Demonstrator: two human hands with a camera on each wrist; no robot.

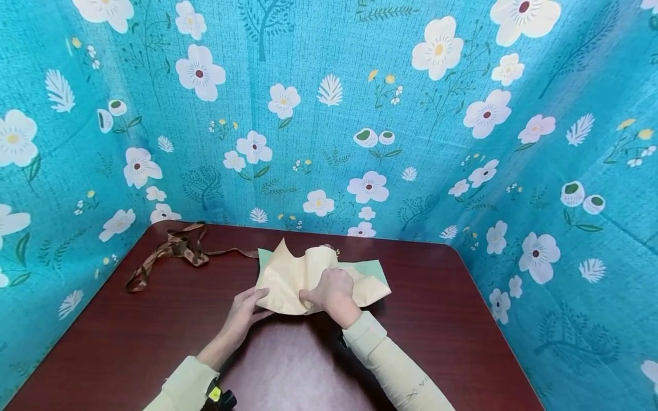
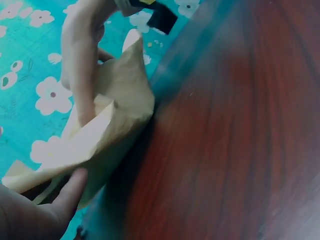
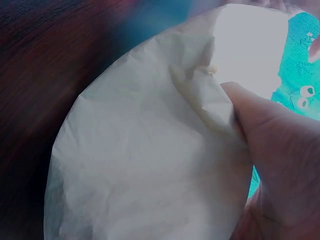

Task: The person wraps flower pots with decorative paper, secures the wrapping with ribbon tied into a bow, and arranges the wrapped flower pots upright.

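A sheet of cream wrapping paper (image 1: 283, 279), gathered into folds at its middle, lies over a pale green sheet (image 1: 371, 266) near the far side of the table. My left hand (image 1: 240, 315) pinches the lower left edge of the cream paper, thumb above and fingers underneath. Over the central fold, my right hand (image 1: 335, 290) grips the bunched paper, its thumb pointing left. The right wrist view shows that thumb (image 3: 265, 117) against the crumpled paper (image 3: 145, 145). Something small and brownish (image 1: 329, 247) peeks out behind the fold, mostly hidden.
A brown ribbon (image 1: 180, 246) lies loosely looped at the table's far left, one end running to the green sheet. The dark red-brown table (image 1: 442, 319) has a rounded far corner. Blue flowered cloth (image 1: 319, 114) hangs behind it and along both sides.
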